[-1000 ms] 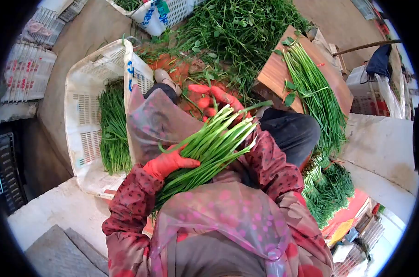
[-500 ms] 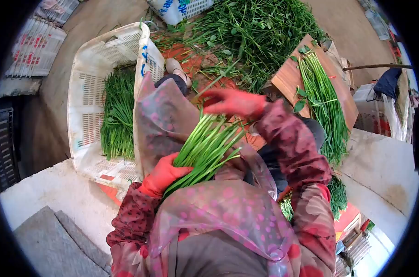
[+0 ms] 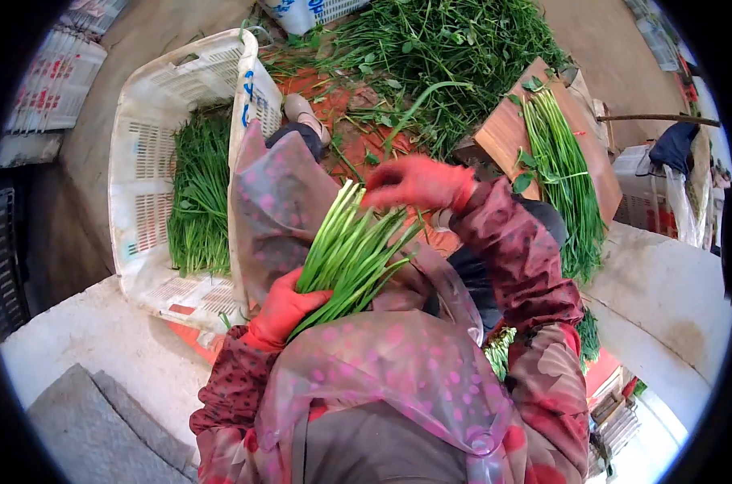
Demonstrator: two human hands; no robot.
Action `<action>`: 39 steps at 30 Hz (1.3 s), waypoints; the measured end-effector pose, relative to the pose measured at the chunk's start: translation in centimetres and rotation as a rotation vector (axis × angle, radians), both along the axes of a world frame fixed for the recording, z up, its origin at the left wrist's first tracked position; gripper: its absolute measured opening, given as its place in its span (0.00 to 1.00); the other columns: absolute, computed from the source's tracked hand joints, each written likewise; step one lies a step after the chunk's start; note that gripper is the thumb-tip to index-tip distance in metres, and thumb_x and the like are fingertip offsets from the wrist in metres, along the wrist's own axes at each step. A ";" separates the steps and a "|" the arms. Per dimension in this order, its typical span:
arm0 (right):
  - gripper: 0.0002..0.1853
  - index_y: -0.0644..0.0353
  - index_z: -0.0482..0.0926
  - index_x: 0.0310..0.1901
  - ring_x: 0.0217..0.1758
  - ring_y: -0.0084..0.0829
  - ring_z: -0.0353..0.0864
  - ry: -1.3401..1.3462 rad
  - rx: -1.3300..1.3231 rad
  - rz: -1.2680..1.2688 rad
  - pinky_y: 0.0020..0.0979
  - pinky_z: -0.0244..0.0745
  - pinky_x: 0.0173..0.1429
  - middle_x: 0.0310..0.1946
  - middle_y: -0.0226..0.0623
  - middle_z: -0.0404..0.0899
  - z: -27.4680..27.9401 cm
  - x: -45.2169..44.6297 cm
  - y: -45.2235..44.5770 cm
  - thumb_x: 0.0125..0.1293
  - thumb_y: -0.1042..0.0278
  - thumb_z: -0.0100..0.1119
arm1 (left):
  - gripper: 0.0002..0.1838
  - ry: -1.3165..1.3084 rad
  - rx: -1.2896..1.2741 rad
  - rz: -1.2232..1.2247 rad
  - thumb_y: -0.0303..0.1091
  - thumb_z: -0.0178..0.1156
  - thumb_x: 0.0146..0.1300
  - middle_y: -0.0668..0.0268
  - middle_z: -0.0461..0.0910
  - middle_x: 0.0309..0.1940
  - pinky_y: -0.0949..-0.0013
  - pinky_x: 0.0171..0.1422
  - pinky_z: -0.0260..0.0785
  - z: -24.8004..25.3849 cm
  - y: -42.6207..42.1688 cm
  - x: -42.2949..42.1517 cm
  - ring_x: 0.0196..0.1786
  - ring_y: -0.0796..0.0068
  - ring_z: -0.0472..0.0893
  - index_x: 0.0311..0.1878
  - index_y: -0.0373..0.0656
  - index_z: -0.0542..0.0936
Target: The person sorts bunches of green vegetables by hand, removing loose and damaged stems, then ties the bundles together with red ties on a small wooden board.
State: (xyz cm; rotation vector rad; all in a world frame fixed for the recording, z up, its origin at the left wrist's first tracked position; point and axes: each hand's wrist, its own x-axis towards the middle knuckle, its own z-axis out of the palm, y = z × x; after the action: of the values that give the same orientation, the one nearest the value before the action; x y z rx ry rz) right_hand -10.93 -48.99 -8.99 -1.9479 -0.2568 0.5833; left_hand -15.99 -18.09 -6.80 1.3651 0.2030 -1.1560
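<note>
My left hand (image 3: pixel 287 310), in a red glove, is wrapped round the lower part of a bunch of green stalks (image 3: pixel 354 258) above my lap. The pale stalk ends point up and away from me. My right hand (image 3: pixel 421 184), also red-gloved, is beside the pale ends, with its fingers bent and blurred. Whether it pinches anything is hidden. A loose green leaf (image 3: pixel 418 109) hangs curved just beyond it, over the floor.
A white crate (image 3: pixel 124 202) with green bundles stands at the left. A large heap of greens (image 3: pixel 455 64) lies ahead. At the right, a tied bundle (image 3: pixel 559 161) rests on a wooden board (image 3: pixel 499 125). A low white ledge (image 3: pixel 664 298) runs along the right.
My right hand has risen from low beyond the bunch to beside its pale ends. The bunch in my left hand has tipped more upright. A loose leaf now shows beyond my right hand.
</note>
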 end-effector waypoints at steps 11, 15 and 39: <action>0.10 0.62 0.82 0.34 0.33 0.27 0.79 0.011 -0.009 -0.650 0.27 0.75 0.43 0.30 0.35 0.83 -1.0 1.1 -3.2 0.63 0.64 0.58 | 0.21 -0.073 0.086 0.012 0.24 0.64 0.59 0.64 0.81 0.47 0.71 0.54 0.72 -0.4 0.6 0.2 0.47 0.76 0.80 0.57 0.34 0.75; 0.13 0.54 0.83 0.42 0.42 0.42 0.80 -0.550 -0.323 0.206 0.40 0.75 0.48 0.36 0.39 0.81 3.3 -0.2 4.1 0.54 0.61 0.65 | 0.21 -0.044 0.098 -0.032 0.25 0.63 0.60 0.65 0.81 0.47 0.71 0.54 0.72 -0.6 0.0 0.7 0.47 0.76 0.80 0.57 0.34 0.75; 0.10 0.55 0.81 0.33 0.38 0.45 0.79 -0.265 -0.020 0.132 0.41 0.74 0.44 0.28 0.38 0.79 0.2 -1.2 9.9 0.52 0.60 0.66 | 0.19 0.066 -0.057 0.032 0.28 0.65 0.58 0.66 0.82 0.44 0.71 0.52 0.73 -1.4 0.6 0.8 0.44 0.78 0.80 0.53 0.34 0.77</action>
State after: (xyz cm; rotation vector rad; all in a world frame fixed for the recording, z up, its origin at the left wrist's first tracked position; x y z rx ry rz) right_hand -12.09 -39.13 -8.83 -2.0374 -0.5507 0.4118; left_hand -15.18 -17.50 -8.25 1.2707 0.2361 -1.1723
